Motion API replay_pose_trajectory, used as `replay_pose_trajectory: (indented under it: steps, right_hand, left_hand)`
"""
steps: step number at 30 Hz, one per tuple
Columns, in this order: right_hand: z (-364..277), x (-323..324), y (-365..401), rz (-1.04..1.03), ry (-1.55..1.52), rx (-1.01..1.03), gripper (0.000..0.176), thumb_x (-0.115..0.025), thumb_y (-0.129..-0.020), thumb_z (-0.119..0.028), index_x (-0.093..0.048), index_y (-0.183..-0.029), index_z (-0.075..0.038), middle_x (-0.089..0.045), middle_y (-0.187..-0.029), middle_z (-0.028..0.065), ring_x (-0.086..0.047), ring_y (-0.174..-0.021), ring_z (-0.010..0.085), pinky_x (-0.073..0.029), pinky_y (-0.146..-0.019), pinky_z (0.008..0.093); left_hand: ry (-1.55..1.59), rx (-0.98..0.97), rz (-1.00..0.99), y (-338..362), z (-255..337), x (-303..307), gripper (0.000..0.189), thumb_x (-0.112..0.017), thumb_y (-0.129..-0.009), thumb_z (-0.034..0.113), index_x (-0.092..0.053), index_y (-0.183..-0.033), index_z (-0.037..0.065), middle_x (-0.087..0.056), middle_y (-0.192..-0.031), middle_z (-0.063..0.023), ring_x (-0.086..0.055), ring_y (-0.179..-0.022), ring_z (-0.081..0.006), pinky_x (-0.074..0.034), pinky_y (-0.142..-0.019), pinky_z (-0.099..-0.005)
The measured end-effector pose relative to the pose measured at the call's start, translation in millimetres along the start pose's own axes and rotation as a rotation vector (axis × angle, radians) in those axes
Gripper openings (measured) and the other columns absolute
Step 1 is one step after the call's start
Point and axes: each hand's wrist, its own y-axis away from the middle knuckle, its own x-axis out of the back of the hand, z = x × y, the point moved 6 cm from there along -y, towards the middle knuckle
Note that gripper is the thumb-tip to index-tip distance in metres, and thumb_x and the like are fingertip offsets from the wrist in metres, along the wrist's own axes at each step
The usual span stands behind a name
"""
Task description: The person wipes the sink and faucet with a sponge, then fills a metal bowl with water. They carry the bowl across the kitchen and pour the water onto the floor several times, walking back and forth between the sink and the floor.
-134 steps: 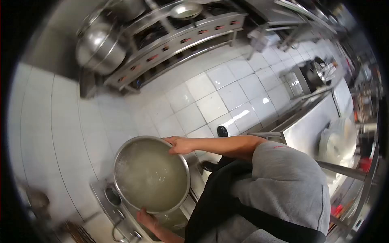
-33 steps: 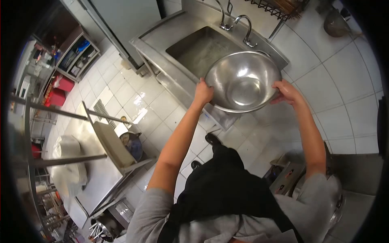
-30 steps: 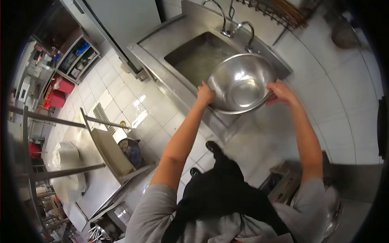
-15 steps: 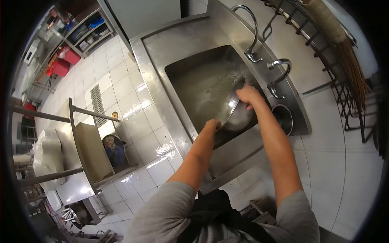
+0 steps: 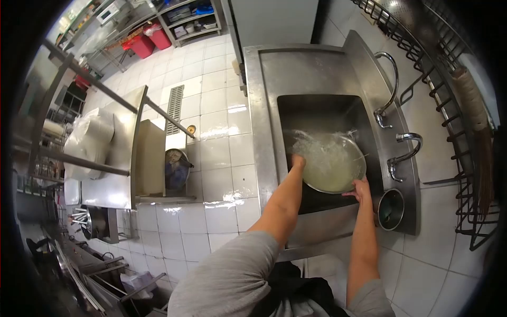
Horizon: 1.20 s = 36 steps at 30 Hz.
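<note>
Holding a big steel bowl (image 5: 330, 166) low in the sink (image 5: 264, 105), by its right edge, the person grips the rim on two sides. The left hand (image 5: 298, 160) and right hand (image 5: 362, 189) are apart, each clamped on the rim, likely to keep the bowl steady. The bowl is round with no long side. It opens upward and holds cloudy water.

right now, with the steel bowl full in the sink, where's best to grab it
By its rim, from two opposite sides: the bowl is wide, round, handleless and full of cloudy water, so a one-sided grip would likely tip it.
</note>
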Motion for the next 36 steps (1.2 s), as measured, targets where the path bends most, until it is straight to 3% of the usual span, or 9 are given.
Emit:
replay_pose_trajectory:
  steps: [6, 9, 12, 17, 21, 23, 26, 30, 36]
  right_hand:
    - [1, 30, 0, 0.001, 0.053, 0.240, 0.052, -0.055, -0.079, -0.005, -0.045, -0.129, -0.009, -0.058, -0.109, 0.0099, -0.061, -0.090, 0.0278, -0.056, -0.060, 0.0405]
    - [3, 47, 11, 0.067, -0.064, 0.319, 0.047, -0.061, -0.078, -0.009, -0.048, -0.124, -0.009, -0.059, -0.108, 0.0057, -0.060, -0.090, 0.0215, -0.049, -0.071, 0.0331]
    - [-34, 20, 62, 0.070, -0.004, 0.359, 0.049, -0.060, -0.081, -0.009, -0.045, -0.128, -0.006, -0.058, -0.107, 0.0070, -0.058, -0.095, 0.0202, -0.049, -0.077, 0.0337]
    - [-74, 26, 80, -0.079, 0.062, 0.557, 0.043, -0.057, -0.088, -0.008, -0.043, -0.128, -0.001, -0.058, -0.113, 0.0092, -0.057, -0.100, 0.0194, -0.048, -0.084, 0.0346]
    - [-99, -35, 143, -0.162, 0.084, 0.558, 0.044, -0.054, -0.088, -0.005, -0.041, -0.130, -0.001, -0.058, -0.113, 0.0091, -0.057, -0.100, 0.0190, -0.046, -0.087, 0.0326]
    - [-91, -47, 153, -0.303, 0.227, 0.560, 0.051, -0.049, -0.087, -0.002, -0.036, -0.137, 0.000, -0.055, -0.120, 0.0104, -0.054, -0.105, 0.0178, -0.042, -0.094, 0.0330]
    - [-63, -109, 194, -0.415, 0.224, 0.502, 0.051, -0.048, -0.085, 0.000, -0.037, -0.135, 0.000, -0.054, -0.120, 0.0109, -0.054, -0.104, 0.0178, -0.042, -0.094, 0.0331]
    - [14, -179, 205, -0.644, 0.227, 0.309, 0.060, -0.050, -0.083, 0.003, -0.032, -0.139, -0.002, -0.054, -0.122, 0.0107, -0.054, -0.107, 0.0195, -0.041, -0.096, 0.0342]
    - [150, -304, 249, -0.809, 0.195, 0.102, 0.065, -0.054, -0.081, 0.003, -0.032, -0.141, -0.006, -0.052, -0.127, 0.0096, -0.050, -0.114, 0.0221, -0.038, -0.100, 0.0364]
  left_hand:
    - [0.293, -0.116, 0.305, 98, 69, 177, 0.019, -0.055, -0.080, 0.016, -0.069, -0.088, 0.007, -0.069, -0.083, -0.0133, -0.066, -0.076, -0.0312, -0.050, -0.060, -0.0418]
    - [0.502, -0.081, 0.039, 124, 118, 222, 0.041, -0.057, -0.074, 0.006, -0.056, -0.114, -0.005, -0.058, -0.117, -0.0272, -0.058, -0.108, -0.0385, -0.045, -0.096, -0.0438]
    - [0.665, -0.063, -0.116, 162, 148, 281, 0.026, -0.055, -0.067, -0.001, -0.065, -0.092, -0.003, -0.066, -0.081, -0.0176, -0.065, -0.079, -0.0273, -0.050, -0.069, -0.0401]
    - [0.908, -0.193, -0.146, 203, 148, 348, 0.010, -0.055, -0.067, 0.000, -0.064, -0.071, -0.002, -0.056, -0.058, -0.0071, -0.053, -0.056, -0.0150, -0.042, -0.050, -0.0363]
    - [0.839, -0.135, -0.161, 233, 112, 410, 0.012, -0.059, -0.068, 0.007, -0.059, -0.063, -0.004, -0.057, -0.060, -0.0122, -0.053, -0.057, -0.0172, -0.042, -0.052, -0.0378]
    - [0.530, -0.229, 0.183, 245, 78, 442, 0.019, -0.060, -0.068, 0.011, -0.059, -0.066, -0.007, -0.057, -0.061, -0.0196, -0.057, -0.061, -0.0218, -0.045, -0.057, -0.0395]
    - [0.482, -0.278, -0.036, 301, 26, 516, 0.030, -0.065, -0.076, 0.019, -0.065, -0.095, -0.005, -0.067, -0.079, -0.0121, -0.062, -0.073, -0.0177, -0.049, -0.067, -0.0343]
    - [0.595, -0.203, 0.083, 383, -62, 613, 0.033, -0.061, -0.079, 0.019, -0.063, -0.104, -0.002, -0.068, -0.082, -0.0108, -0.062, -0.075, -0.0156, -0.049, -0.069, -0.0321]
    - [0.681, -0.067, 0.332, 457, -210, 679, 0.035, -0.057, -0.080, 0.014, -0.060, -0.111, -0.002, -0.067, -0.086, -0.0066, -0.058, -0.077, -0.0098, -0.048, -0.069, -0.0286]
